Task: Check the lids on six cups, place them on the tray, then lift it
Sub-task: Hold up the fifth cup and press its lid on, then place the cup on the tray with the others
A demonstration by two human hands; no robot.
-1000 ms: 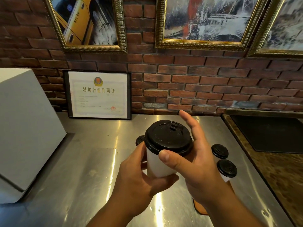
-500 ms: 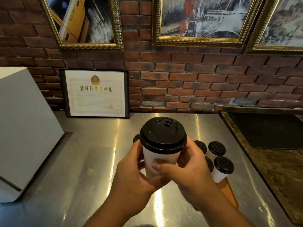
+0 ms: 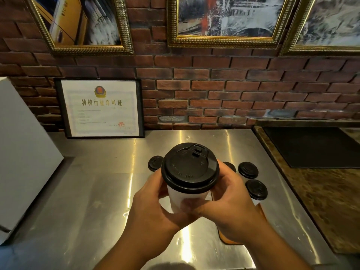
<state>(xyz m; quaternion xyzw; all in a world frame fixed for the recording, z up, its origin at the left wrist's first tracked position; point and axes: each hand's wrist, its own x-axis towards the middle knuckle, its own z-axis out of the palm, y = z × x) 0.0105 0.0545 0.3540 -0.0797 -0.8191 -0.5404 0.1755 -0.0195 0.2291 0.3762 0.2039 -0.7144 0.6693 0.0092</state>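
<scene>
Closest on my feed, the left hand and the right hand both wrap the white cup, holding it upright above the steel counter. The left fingers curl round the cup's left wall, with the thumb crossing low over the front. The right thumb lies across the front wall too, and the right fingers are hidden behind the cup. The cup sits squarely between the two palms. Its black lid stands clear above every finger, with the sip flap on the far side.

Under the right wrist the corner of an orange-brown tray pokes out, flat on the counter. Just past the right hand, a near lidded cup stands on that tray's far end, I think. The hand covers most of the tray, so I can't swear to it. Behind that is a far lidded cup, and a half-hidden lid peeks out between the held lid and the right knuckles. On the other side, a lone lid shows just left of the held one.

Far left, a white box sits on the counter. Off right, a dark mat lies on a brown stone top. At the back, a framed certificate stands against the brick wall, with gold-framed paintings above.
</scene>
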